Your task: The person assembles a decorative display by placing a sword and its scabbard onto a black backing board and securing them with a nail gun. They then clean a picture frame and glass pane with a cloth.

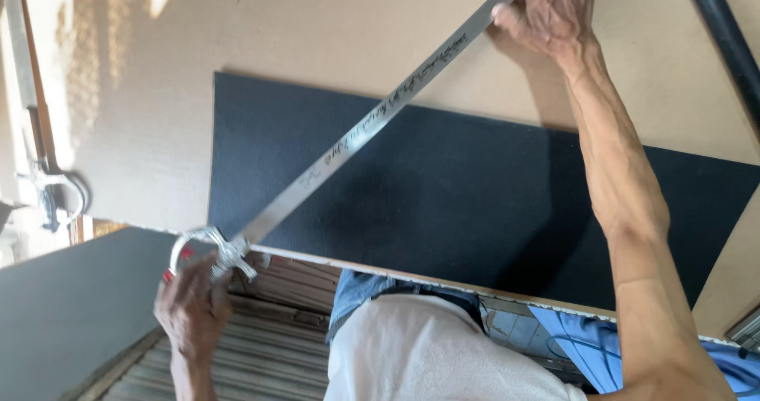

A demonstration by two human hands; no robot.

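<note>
- A sword (348,144) is held across a tan board (317,29), its long bright blade running on a slant from lower left to upper right, above a dark mat (475,203) that lies on the board.
- Dark engraved script is seen along the flat of the blade; it is left unread here.
- The silver hilt (218,254), with its curved guard, is clenched in the left hand (192,306) at the near edge of the board.
- The far end of the blade is pinched flat by the right hand (554,9), fingers on top and the thumb beside the steel; the very tip is hidden by the hand.
- Whether the blade touches the mat or is held just above it cannot be told.
- For handling it well, the flat is judged the safer place to press, with fingertips kept off the edge, and the hilt grip kept firm so the blade does not twist.
- A second sword (43,163) is seen at the far left, apart from both hands.
- Below the board edge, a white shirt (427,353) and blue cloth (594,349) are seen.
</note>
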